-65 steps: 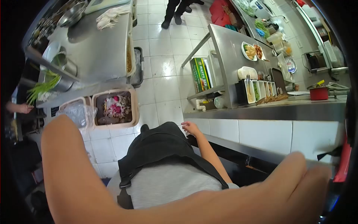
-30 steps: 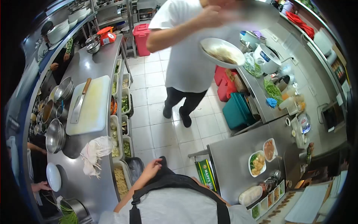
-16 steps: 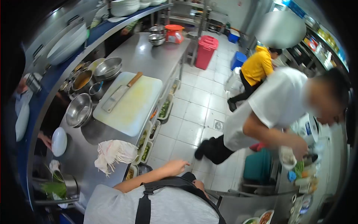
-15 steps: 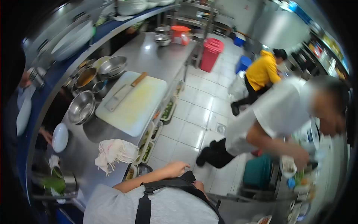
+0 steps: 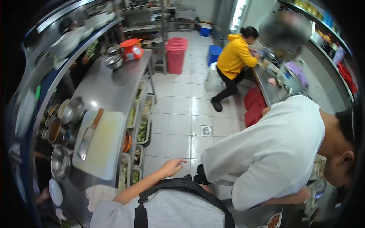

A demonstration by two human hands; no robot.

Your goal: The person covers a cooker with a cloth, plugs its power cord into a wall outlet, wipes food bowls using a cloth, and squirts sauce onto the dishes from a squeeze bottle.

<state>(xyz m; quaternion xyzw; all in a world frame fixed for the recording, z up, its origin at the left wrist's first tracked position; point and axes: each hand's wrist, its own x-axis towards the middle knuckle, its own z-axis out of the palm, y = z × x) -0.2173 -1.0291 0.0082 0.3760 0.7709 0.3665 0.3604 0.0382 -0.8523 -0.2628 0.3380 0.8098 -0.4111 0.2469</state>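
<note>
My left hand (image 5: 173, 167) hangs over the tiled floor, just right of the steel counter. It holds nothing; its index finger points out and the other fingers bend loosely. Of my right hand (image 5: 206, 188) only a sliver of skin shows past the dark apron, with the fingers hidden. Left of my forearm, a crumpled white cloth (image 5: 99, 195) lies on the counter. Farther up, a cleaver with a wooden handle (image 5: 89, 137) rests flat on a white cutting board (image 5: 107, 159). Neither hand touches these.
Steel bowls (image 5: 60, 161) line the counter's left side. Vegetable trays (image 5: 143, 131) sit under its edge. A person in a white shirt (image 5: 270, 152) bends close on my right; another in a yellow top (image 5: 236, 57) sits farther off. A pink bin (image 5: 176, 57) stands beyond the counter.
My view has turned to the right. The person in white has come nearer and leans over the right-hand worktop. My left hand remains in front of me, empty.
</note>
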